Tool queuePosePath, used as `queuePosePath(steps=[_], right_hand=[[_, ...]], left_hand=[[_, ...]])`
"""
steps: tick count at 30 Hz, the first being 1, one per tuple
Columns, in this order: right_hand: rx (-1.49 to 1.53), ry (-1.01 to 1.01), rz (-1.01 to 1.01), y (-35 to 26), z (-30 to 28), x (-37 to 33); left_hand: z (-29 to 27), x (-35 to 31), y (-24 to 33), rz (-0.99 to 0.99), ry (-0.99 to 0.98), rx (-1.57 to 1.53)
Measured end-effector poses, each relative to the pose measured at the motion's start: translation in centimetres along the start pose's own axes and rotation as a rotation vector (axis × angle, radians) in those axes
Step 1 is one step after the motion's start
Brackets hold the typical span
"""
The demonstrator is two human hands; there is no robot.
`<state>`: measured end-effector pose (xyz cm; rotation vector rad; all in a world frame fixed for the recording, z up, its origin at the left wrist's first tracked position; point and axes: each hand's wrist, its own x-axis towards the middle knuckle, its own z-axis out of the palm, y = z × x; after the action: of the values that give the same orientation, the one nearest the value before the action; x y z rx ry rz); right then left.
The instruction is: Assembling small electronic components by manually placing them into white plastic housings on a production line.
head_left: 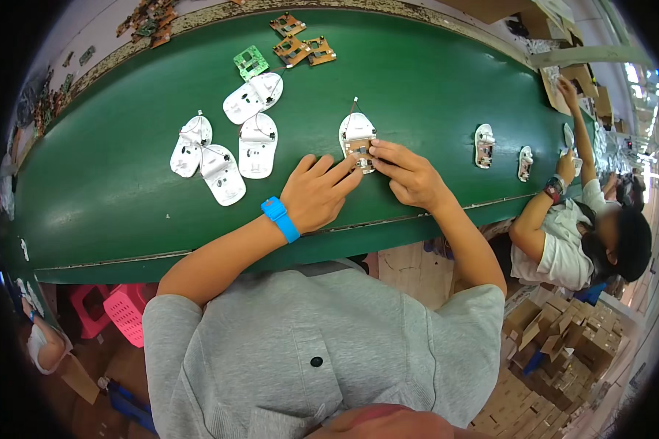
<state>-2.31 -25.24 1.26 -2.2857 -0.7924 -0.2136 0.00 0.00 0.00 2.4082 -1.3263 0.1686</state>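
On green table [432, 88], left hand [315, 196] and right hand [415, 179] touch brown circuit board [362, 151] on white shell [356, 126]; can't tell if clamped. Board markings unreadably small.

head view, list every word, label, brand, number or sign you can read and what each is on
No text can be read.
Brown circuit board in the white shell: any print too small.
Green circuit board: too small.
Blue wristband: too small.
Cardboard boxes: too small and blurred.
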Motion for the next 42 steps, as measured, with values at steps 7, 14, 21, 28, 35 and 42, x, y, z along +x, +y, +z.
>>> queuePosePath(steps=[7,14,21,28,35,42], right_hand=[[0.058,0.086,-0.044,1.8,1.1,-0.2],[0.036,0.101,-0.057,1.9,1.6,-0.4],[0.024,0.135,-0.086,1.7,1.8,-0.5],[0.052,0.165,-0.068,1.5,2.1,-0.8],[0.032,0.173,-0.077,2.8,2.7,-1.0],[0.037,0.248,-0.139,2.9,1.1,-0.4]], left_hand=[[-0.5,1.0,0.0,-0.021,-0.004,-0.051],[0.5,0.8,-0.1,-0.003,0.048,-0.032],[1.3,0.3,1.7,-0.093,0.177,-0.045],[1.1,0.3,2.3,-0.084,0.149,-0.062],[1.6,0.9,2.0,-0.098,0.087,-0.081],[0.4,1.8,2.6,-0.06,0.128,-0.073]])
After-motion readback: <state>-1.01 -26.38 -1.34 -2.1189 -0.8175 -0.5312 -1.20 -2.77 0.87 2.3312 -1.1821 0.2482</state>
